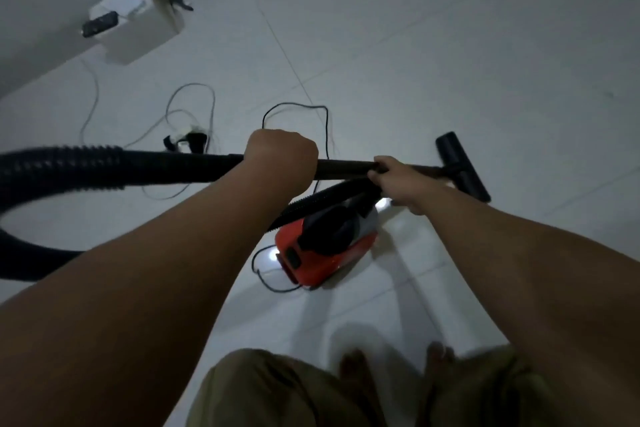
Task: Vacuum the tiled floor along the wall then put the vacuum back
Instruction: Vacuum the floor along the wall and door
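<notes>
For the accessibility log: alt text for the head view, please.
Both hands grip a black vacuum wand held level, left hand near the ribbed hose, right hand nearer the floor nozzle. Below sits a red canister vacuum on white tiles, cords looped nearby.

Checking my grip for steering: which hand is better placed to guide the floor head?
Probably the right hand: it grips the wand nearer the floor head. The left hand holds it back by the hose.

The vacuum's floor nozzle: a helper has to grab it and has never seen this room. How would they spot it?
Start at the red vacuum body on the tiled floor. Follow the black wand held by both hands rightward to its end. The floor nozzle is the flat black crossbar there, forming a T.
</notes>
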